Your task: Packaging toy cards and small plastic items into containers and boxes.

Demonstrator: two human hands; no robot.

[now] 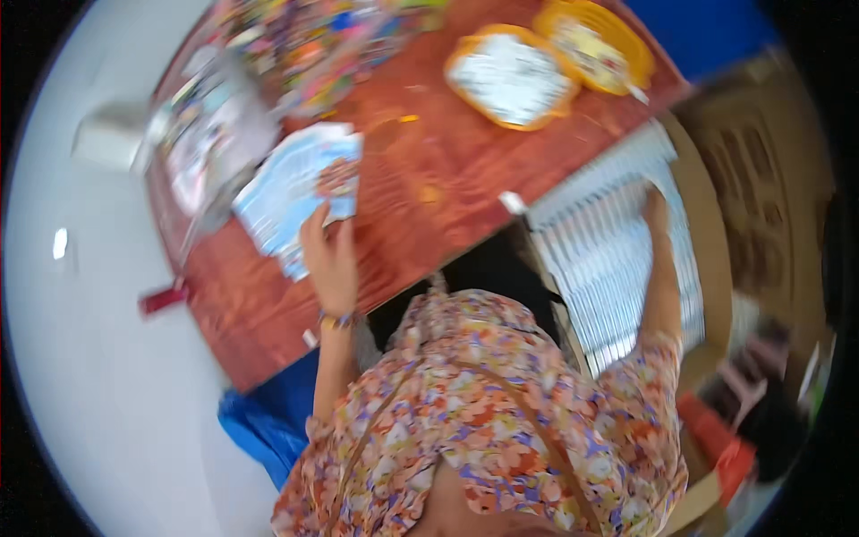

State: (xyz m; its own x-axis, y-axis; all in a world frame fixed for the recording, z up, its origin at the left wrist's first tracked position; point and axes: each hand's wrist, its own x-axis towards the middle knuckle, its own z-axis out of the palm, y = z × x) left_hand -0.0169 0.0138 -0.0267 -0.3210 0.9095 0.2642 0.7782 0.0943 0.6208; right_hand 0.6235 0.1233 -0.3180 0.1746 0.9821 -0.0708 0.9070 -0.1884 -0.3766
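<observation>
Blue sheets: a fan of pale blue printed sheets (295, 183) lies on the red table (407, 255), left of centre in the frame.
Left hand: the left hand (331, 268) has its fingers loosely parted, tips at the fan's lower right edge; blur hides whether any sheet is pinched.
Packed row: many thin, pale blue pieces (591, 259) stand close together in a cardboard box (716, 259), right of centre.
Right hand: the right hand (656, 201) reaches to the row's upper right side, fingertips against or just over it; their spread and any hold cannot be told.
Handling: the sheets look light, thin and bendy, probably slick and easily creased.
Best hold: a loose edge or corner of the fan, between thumb and forefinger; in the row, a top edge.
</observation>
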